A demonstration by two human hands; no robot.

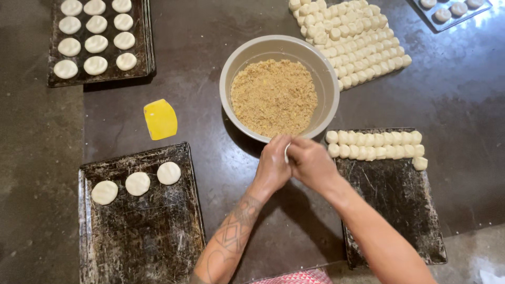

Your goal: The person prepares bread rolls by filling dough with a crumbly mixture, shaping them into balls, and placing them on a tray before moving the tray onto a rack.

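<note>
My left hand [272,164] and my right hand [311,162] meet just below the rim of a grey bowl [330,84] filled with brown crumbly filling [273,97]. Both hands close together around a small white piece of dough [286,152], mostly hidden between the fingers. To the right, a dark baking tray [394,210] carries two rows of small dough pieces [376,145] along its far edge. To the left, another dark tray [142,231] holds three flat round dough discs [137,183].
A yellow plastic scraper [160,119] lies left of the bowl. A tray [142,52] at top left holds several round discs. Many small dough pieces [350,39] lie in rows beyond the bowl. A metal tray [452,11] with discs sits at top right.
</note>
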